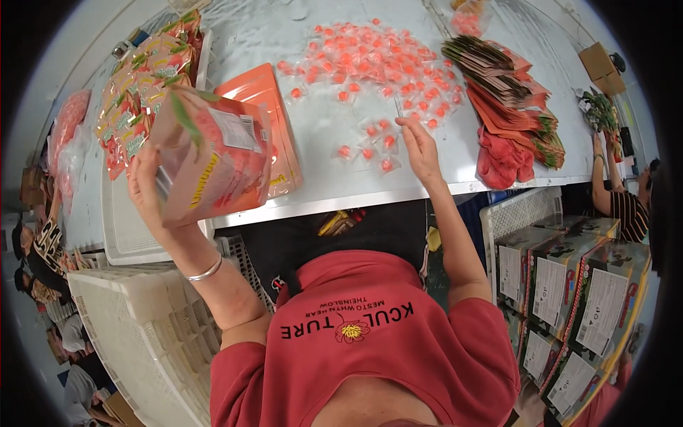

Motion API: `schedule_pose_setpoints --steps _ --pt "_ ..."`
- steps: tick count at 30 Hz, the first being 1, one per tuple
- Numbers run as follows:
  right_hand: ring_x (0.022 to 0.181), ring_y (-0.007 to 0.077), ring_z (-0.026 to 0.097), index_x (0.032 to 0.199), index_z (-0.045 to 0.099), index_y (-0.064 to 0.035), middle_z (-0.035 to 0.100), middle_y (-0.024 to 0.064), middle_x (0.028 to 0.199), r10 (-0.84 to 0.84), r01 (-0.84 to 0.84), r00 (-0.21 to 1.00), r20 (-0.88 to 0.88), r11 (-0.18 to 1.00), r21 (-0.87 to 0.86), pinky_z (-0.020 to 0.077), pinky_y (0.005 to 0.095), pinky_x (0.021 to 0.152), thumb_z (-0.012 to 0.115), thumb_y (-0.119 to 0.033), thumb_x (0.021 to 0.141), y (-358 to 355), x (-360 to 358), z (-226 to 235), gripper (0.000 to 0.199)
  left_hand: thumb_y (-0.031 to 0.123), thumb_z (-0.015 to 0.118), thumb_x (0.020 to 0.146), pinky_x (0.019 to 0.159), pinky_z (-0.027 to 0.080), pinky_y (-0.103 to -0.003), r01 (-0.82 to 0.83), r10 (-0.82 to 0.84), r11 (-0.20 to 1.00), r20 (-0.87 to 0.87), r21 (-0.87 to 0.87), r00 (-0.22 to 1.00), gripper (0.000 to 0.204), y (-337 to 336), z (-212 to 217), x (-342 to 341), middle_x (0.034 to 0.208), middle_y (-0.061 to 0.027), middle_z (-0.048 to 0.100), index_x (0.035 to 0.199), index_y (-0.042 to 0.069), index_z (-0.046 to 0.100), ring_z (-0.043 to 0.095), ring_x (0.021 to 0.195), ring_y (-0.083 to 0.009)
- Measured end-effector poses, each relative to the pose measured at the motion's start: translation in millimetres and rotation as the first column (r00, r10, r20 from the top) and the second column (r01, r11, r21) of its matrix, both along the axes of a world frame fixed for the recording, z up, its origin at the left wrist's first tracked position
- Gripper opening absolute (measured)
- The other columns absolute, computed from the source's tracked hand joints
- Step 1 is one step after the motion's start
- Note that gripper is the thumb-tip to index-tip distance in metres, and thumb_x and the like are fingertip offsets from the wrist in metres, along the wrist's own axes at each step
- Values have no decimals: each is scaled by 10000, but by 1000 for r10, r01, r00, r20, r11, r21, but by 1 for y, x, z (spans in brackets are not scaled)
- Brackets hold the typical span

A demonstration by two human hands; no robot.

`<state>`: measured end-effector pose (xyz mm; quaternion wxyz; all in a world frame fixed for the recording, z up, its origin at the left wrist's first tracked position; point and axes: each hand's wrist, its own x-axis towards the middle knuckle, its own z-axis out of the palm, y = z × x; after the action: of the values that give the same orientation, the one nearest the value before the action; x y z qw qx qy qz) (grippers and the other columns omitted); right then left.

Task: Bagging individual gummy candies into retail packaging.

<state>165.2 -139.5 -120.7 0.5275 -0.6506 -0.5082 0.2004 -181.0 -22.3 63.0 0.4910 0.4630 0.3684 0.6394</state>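
Note:
My left hand (pixel 147 186) grips a printed pink pouch (pixel 213 160) with a clear window, holding it up over the table's left part. Its fingers wrap the pouch's left side. Over the table's middle, my right hand (pixel 421 148) has its fingers drawn together; whether anything is between them is hidden. Just left of that hand lies a small group of individually wrapped red candies (pixel 368 153). Farther back spreads a large heap of the same wrapped candies (pixel 363 53). Behind the raised pouch, a flat orange-red pouch (pixel 257 82) rests on the table.
Plump printed pouches (pixel 146 92) pile up at the far left, by a white tray (pixel 128 228). Stacked flat pouches (pixel 505 85) and a red cloth bundle (pixel 504 158) lie at right. White crates (pixel 135 320) stand below left, cartons (pixel 551 285) below right. Other people work on both sides.

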Motion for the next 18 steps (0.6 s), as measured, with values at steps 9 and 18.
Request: schedule_pose_setpoints --steps 9,18 --pt "908 188 578 1127 576 -6 593 114 1082 -87 92 994 -59 991 94 433 294 838 533 -117 894 25 -17 -13 262 195 530 833 784 495 -319 -154 152 988 -70 -19 986 307 -2 -8 -26 994 -93 585 1049 -20 565 591 901 -191" --pt "1232 338 385 1226 539 -128 447 178 1292 -68 101 700 711 995 -5 333 406 983 721 -326 725 27 -62 5 569 167 539 839 807 439 -244 -143 142 989 -47 -25 989 228 -4 -11 -21 878 -42 564 940 -23 613 549 847 -122"
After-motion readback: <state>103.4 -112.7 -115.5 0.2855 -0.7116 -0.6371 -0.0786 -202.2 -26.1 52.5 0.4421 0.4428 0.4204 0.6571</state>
